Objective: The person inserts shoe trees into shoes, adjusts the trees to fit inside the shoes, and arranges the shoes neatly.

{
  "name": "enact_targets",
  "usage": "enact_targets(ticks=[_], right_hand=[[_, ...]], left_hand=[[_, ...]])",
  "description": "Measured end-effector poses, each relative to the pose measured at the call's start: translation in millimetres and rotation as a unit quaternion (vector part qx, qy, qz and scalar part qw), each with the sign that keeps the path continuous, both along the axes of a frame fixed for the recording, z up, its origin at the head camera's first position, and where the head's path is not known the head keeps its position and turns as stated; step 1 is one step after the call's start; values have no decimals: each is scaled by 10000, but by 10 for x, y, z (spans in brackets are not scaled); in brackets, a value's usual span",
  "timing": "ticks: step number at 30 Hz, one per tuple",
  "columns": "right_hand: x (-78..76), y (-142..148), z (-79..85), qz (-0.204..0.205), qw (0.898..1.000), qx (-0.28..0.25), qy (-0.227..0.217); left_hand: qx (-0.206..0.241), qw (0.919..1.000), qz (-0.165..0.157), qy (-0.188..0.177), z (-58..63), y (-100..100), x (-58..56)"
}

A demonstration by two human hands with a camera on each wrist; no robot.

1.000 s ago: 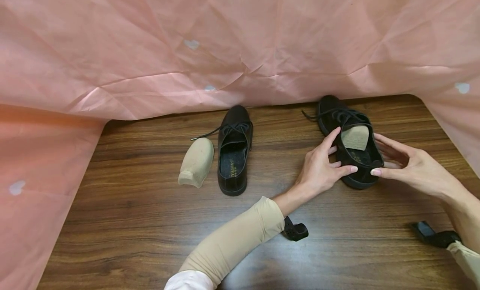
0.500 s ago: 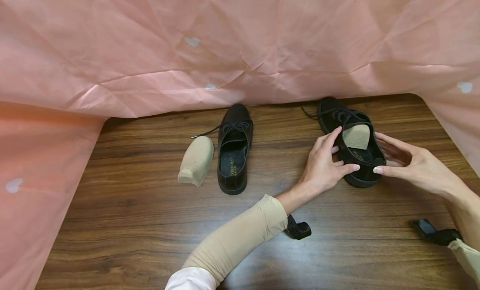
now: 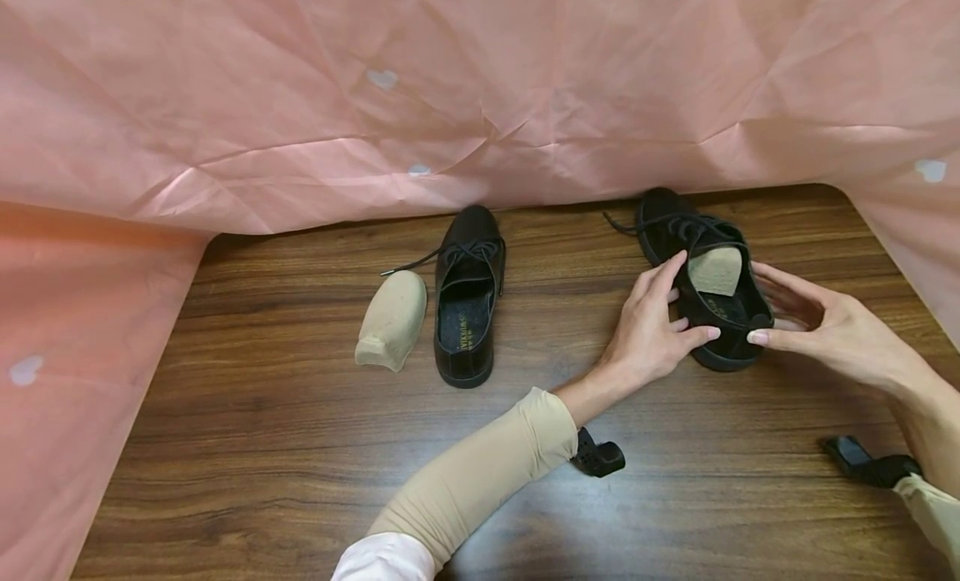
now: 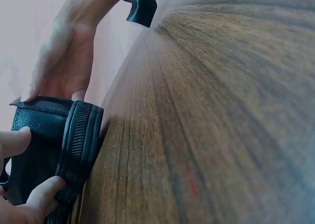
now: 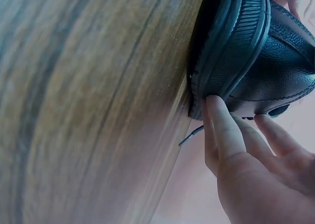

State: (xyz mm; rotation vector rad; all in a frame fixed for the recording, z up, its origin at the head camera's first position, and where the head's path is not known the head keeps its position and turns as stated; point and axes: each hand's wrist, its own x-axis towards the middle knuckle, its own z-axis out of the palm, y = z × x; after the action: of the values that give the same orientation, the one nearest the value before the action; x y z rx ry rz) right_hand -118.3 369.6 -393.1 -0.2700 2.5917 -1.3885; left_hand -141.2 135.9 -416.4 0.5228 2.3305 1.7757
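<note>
In the head view, both hands hold a black lace-up shoe (image 3: 726,348) on the right side of the table, its toe pointing away. My left hand (image 3: 641,331) grips its left side, thumb at the heel. My right hand (image 3: 840,335) holds the opposite side, with its thumb also by the heel collar. A beige moulded shoe insert (image 3: 715,270) sits inside, its front part hidden under the laces. The left wrist view shows fingers against the shoe's upper (image 4: 44,140) and sole edge. In the right wrist view, fingertips touch the ribbed sole (image 5: 231,61) and the upper.
Left of centre stands a second black shoe (image 3: 465,364), its insole exposed. Beside it lies another beige insert (image 3: 393,321). A pink cloth (image 3: 525,89) hangs along the back and sides of the wooden table (image 3: 262,448). Black wrist mounts (image 3: 600,458) are near both forearms.
The held shoe's heel has shifted slightly to the right, with both hands staying on it. The second shoe and the loose insert have kept their places.
</note>
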Motion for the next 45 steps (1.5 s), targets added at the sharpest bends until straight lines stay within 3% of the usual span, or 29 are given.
enact_targets(ticks=[7, 15, 27, 30, 34, 39, 45], right_hand=[[2, 27, -5, -62, 9997, 240, -67], [3, 57, -8, -68, 9985, 473, -282], [8, 24, -5, 15, 9990, 342, -295], [28, 12, -2, 47, 9990, 334, -284], [43, -36, 10, 178, 9997, 159, -12], [28, -79, 37, 327, 9988, -151, 321], [28, -90, 58, 323, 9989, -126, 312]], left_hand=[[-156, 9995, -263, -61, 9, 8, 14], [-226, 9992, -314, -31, -10, 11, 10], [-466, 9983, -349, 35, 17, -18, 9], [-1052, 9929, -423, 374, 32, -46, -11], [-1825, 9787, -441, 832, 41, -100, -42], [-1914, 9765, -421, 895, 24, -153, -61], [-1875, 9754, -561, 1012, 38, -184, -69]])
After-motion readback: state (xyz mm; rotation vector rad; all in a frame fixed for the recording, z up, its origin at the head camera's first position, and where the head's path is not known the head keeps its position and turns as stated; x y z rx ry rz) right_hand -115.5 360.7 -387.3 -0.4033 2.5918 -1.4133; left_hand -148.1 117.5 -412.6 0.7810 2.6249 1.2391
